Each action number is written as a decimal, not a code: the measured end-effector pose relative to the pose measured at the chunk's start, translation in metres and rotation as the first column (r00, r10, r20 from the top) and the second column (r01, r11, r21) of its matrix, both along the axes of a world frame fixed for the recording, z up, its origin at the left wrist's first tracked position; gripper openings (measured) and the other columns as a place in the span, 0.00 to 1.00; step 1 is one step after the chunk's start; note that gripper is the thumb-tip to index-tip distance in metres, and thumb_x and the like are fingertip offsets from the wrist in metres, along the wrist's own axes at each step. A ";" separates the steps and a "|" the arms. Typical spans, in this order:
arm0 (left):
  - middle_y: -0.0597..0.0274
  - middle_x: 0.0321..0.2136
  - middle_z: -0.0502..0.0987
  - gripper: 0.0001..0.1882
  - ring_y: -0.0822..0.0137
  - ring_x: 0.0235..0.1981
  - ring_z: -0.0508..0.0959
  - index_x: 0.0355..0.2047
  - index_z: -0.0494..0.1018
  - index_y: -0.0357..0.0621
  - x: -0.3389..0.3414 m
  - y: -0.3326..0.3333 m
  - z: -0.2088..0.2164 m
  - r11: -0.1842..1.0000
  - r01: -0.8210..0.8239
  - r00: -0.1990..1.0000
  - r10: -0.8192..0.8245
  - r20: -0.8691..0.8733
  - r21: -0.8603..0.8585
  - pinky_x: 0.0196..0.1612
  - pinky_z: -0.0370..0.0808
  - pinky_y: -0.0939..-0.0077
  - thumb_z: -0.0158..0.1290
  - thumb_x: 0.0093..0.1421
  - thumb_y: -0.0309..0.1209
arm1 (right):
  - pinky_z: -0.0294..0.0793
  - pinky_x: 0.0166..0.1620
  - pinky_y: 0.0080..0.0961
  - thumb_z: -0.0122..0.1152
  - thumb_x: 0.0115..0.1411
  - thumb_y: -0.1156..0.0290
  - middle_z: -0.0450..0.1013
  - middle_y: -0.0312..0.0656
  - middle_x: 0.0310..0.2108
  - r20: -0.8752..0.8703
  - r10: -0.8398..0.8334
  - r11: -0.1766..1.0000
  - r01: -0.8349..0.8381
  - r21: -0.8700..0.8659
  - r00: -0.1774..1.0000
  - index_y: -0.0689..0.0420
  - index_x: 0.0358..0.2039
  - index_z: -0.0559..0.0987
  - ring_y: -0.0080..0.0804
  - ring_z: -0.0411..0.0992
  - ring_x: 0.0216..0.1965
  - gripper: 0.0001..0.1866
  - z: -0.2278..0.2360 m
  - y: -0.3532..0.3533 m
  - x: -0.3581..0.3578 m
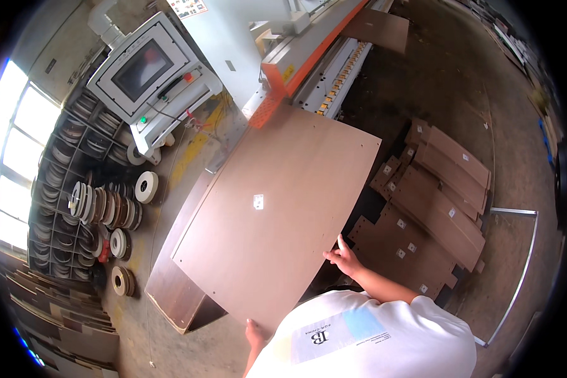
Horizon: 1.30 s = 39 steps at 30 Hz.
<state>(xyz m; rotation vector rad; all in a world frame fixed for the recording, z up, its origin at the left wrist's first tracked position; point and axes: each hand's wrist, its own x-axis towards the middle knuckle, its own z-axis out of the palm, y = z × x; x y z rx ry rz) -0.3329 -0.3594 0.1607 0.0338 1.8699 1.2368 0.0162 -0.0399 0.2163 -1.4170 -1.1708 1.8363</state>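
A large brown wooden panel (pixel 277 183) with a small white label and a few drilled holes spans the middle. Its far end lies at the orange guard (pixel 269 104) of a long machine. My left hand (pixel 254 332) grips the panel's near edge at the bottom, thumb up along the side; the fingers underneath are hidden. On the right edge, my right hand (pixel 342 257) is closed around the board, its thumb pointing forward and some fingers out of sight below. Under the panel's left side shows a brown wooden support (pixel 176 277).
A control console (pixel 141 69) with a screen stands far left. Racks of edging rolls (pixel 107 205) line the left, with several rolls on the floor. At right lie stacked labelled panels (pixel 434 195) and a white metal frame (pixel 516 212). Another board (pixel 378 28) rests at the machine's far end.
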 end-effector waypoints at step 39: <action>0.55 0.33 0.82 0.20 0.63 0.32 0.85 0.48 0.71 0.45 0.104 0.245 0.002 0.666 0.745 0.664 -0.737 0.125 -0.028 0.29 0.78 0.71 0.46 0.77 0.51 | 0.77 0.58 0.41 0.62 0.63 0.40 0.82 0.49 0.52 0.675 -0.130 0.860 0.421 -0.287 0.726 0.56 0.50 0.86 0.51 0.79 0.55 0.32 -0.222 -0.273 0.192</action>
